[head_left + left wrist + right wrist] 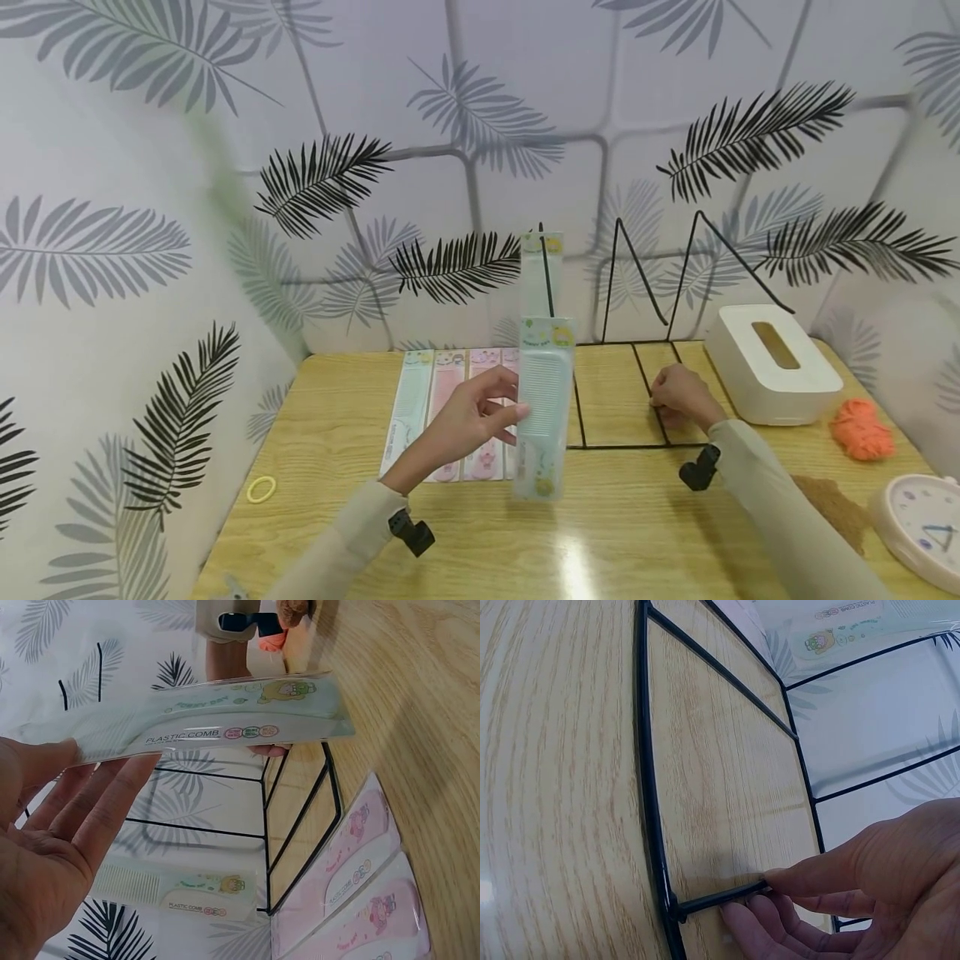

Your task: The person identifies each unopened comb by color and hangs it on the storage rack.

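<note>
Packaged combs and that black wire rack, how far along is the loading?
Done: one packaged comb stands in the wire rack. In hand: the left hand holds a second comb upright near it, while the right hand pinches a base wire. Left: four combs lie on the table.

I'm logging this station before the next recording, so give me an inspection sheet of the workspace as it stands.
Surface: wooden table, light glare near the front edge.
Job's things: packaged green comb held upright; a second one stands in the black wire rack; more packaged combs, green and pink, lie flat in a row.
Clutter: white tissue box, orange yarn ball, clock, yellow hair band, brown patch.
Grips: left hand pinches the held comb; right hand grips a bar of the rack's base.
Cables: nothing seen.
Surroundings: leaf-patterned wall panels on three sides.
</note>
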Demonstrator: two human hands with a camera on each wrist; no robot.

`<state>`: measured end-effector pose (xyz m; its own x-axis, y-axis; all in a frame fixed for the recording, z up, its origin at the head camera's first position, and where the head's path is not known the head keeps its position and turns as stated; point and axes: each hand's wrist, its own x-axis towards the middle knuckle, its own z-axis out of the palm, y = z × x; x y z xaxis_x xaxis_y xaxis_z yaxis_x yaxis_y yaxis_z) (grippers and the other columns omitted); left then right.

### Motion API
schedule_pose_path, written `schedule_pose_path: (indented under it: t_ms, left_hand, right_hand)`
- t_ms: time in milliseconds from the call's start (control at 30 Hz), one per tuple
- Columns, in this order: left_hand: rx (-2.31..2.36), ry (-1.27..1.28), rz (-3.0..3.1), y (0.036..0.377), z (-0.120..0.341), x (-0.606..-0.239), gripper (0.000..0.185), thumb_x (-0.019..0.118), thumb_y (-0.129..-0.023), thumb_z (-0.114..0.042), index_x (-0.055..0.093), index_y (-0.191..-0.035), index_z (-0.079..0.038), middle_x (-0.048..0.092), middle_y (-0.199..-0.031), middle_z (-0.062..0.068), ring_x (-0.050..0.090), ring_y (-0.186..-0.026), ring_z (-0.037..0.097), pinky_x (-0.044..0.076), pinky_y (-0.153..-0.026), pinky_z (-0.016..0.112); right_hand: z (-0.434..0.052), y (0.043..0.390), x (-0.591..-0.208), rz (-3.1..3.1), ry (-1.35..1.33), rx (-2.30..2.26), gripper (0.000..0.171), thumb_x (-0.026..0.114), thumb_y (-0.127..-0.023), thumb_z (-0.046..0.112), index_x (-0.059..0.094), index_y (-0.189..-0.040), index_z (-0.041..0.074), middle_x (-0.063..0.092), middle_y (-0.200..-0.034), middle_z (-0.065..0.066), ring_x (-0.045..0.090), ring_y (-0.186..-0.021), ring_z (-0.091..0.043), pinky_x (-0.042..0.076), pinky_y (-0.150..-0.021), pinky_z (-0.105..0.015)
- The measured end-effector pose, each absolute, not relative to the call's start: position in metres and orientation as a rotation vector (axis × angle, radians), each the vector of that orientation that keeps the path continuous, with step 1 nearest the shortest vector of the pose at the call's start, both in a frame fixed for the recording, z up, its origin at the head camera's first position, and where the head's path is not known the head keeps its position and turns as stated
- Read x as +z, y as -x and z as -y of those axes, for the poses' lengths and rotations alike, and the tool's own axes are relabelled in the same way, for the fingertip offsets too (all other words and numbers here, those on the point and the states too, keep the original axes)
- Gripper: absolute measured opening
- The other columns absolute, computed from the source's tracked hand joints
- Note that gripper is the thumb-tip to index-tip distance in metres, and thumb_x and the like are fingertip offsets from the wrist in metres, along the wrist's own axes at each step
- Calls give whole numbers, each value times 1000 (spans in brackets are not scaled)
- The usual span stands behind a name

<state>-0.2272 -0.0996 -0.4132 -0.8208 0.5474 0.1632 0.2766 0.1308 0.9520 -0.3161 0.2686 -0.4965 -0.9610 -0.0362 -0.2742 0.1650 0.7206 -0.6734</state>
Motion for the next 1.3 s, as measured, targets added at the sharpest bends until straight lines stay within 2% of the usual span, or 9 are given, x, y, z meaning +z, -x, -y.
schedule_pose_path:
  t_ms: [200,433,633,900,1100,1200,1300]
  left_hand:
    - [1790,-803,-2164,229,91,-420,27,67,-102,-10,59,-127,-4,67,-119,22,76,-85,24,66,-69,45]
    - [1802,-779,-2193,235,87,-423,25,68,-102,-12,60,-125,-6,68,-116,21,76,-80,23,66,-68,47]
    - [1814,-762,-2214,242,87,-424,22,68,-101,-10,59,-120,-5,68,-111,20,74,-74,21,66,-66,44]
    - [1802,-758,-2252,255,86,-425,26,68,-102,-11,57,-124,-4,66,-110,20,73,-72,20,66,-66,45]
    - [1801,-733,-2299,273,85,-426,37,67,-103,-12,55,-135,-1,65,-114,21,74,-79,23,65,-68,48]
    - [1816,-731,-2322,286,83,-426,35,67,-103,-12,56,-135,-1,65,-113,19,75,-83,24,65,-69,50]
    - [1816,-734,-2367,297,82,-426,33,66,-103,-10,56,-133,-2,65,-110,18,75,-85,24,66,-68,47]
  right_hand:
    - [-271,316,-498,-2659,-102,-1079,15,63,-90,-2,57,-79,4,56,-67,-5,58,-58,-15,58,-52,-31]
    - [-270,318,-498,-2655,-93,-1062,33,62,-91,-1,48,-66,14,49,-58,0,54,-53,-13,56,-51,-29]
    - [-269,317,-497,-2644,-96,-1085,28,62,-92,-1,51,-69,11,52,-61,-2,55,-55,-13,59,-53,-31]
    - [-271,317,-497,-2613,-98,-1131,37,61,-94,0,45,-65,16,47,-58,1,51,-54,-13,56,-52,-30]
    - [-273,316,-497,-2599,-86,-1154,31,61,-96,0,49,-69,12,47,-60,0,51,-57,-15,56,-54,-32]
    - [-274,316,-497,-2609,-89,-1146,24,62,-95,0,53,-74,7,53,-66,-4,55,-61,-16,58,-55,-33]
    - [-272,315,-497,-2623,-86,-1130,26,62,-96,1,53,-73,9,54,-67,-5,57,-62,-17,59,-55,-33]
